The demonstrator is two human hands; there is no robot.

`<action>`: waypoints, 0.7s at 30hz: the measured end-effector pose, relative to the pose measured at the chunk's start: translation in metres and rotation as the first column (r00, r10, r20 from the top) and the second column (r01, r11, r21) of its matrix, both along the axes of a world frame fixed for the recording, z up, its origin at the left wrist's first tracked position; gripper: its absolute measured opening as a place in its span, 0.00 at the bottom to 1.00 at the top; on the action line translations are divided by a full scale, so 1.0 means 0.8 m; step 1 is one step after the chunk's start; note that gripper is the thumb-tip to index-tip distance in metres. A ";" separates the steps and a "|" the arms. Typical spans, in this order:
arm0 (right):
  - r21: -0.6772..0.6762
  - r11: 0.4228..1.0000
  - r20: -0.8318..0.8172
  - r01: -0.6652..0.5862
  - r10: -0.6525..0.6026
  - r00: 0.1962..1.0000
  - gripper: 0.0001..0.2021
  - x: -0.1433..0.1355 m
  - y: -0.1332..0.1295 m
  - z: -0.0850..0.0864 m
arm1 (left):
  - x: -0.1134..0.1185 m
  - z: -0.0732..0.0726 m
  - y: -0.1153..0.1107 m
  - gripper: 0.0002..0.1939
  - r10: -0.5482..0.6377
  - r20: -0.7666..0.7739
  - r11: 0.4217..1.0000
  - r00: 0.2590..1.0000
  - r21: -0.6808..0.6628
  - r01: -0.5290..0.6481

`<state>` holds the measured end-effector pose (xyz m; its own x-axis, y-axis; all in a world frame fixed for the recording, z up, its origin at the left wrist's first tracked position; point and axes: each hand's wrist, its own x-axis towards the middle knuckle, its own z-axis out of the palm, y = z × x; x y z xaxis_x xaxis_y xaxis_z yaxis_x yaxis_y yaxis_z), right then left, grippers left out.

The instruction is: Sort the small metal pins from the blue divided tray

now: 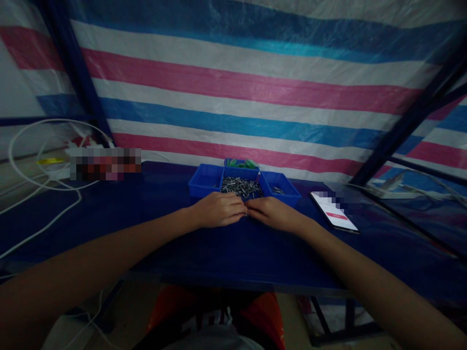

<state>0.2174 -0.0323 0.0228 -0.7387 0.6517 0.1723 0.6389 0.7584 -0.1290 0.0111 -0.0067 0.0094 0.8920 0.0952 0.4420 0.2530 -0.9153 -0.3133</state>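
My left hand [222, 210] and my right hand [274, 213] meet just in front of the blue bins, fingertips together. Both are closed in a pinch. A tiny shiny speck shows between the fingertips, too small to name. Right behind the hands, a heap of small thin metal pieces [241, 186] fills the middle bin, whose front my hands partly hide. To its left stands a blue bin [206, 176] with little visible inside. The right blue bin [286, 190] holds a few similar metal pieces [278, 190]. Green pieces [241, 164] lie in the rear bin [241, 171].
A phone [334, 214] with a lit screen lies on the blue table [219, 257] to the right. White cables [54, 222] and a blurred-out object [105, 164] are at the left. A striped plastic sheet [255, 92] hangs behind, between blue metal posts [75, 63].
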 end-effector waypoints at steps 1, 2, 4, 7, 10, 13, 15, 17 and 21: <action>-0.006 1.000 0.005 -0.002 0.002 1.000 0.10 0.000 0.000 -0.001 | 0.000 0.000 -0.001 0.13 -0.008 -0.019 1.000 1.000 -0.011 0.008; -0.011 1.000 0.006 -0.002 0.002 1.000 0.10 0.000 0.001 -0.001 | 0.001 0.000 -0.001 0.13 -0.002 -0.033 1.000 0.999 -0.024 0.001; -0.017 1.000 0.011 -0.002 0.002 1.000 0.10 0.002 0.002 -0.002 | 0.001 -0.002 -0.001 0.11 0.051 -0.052 0.998 0.997 -0.041 -0.053; -0.019 1.000 0.019 0.006 -0.006 1.000 0.10 0.004 0.003 -0.001 | 0.001 -0.005 0.002 0.09 0.155 -0.081 0.987 0.985 -0.028 -0.158; -0.035 0.999 0.013 -0.011 0.011 1.000 0.12 0.003 0.001 0.001 | 0.001 -0.007 0.007 0.09 0.205 -0.086 0.978 0.975 -0.012 -0.207; -0.040 0.999 0.018 -0.019 0.020 1.000 0.12 0.001 -0.001 0.001 | 0.001 -0.010 0.009 0.09 0.213 -0.075 0.977 0.974 -0.014 -0.214; -0.029 1.000 0.020 -0.008 0.009 1.000 0.12 0.000 -0.002 0.001 | 0.002 -0.011 0.008 0.09 0.216 -0.070 0.976 0.974 -0.015 -0.218; -0.020 1.000 0.016 0.004 -0.004 1.000 0.11 0.001 -0.002 0.001 | 0.003 -0.010 0.005 0.10 0.229 -0.067 0.973 0.971 -0.018 -0.231; 0.012 0.999 0.010 0.032 -0.032 0.999 0.10 0.005 0.002 0.003 | 0.002 -0.007 0.003 0.11 0.284 -0.065 0.956 0.956 -0.055 -0.288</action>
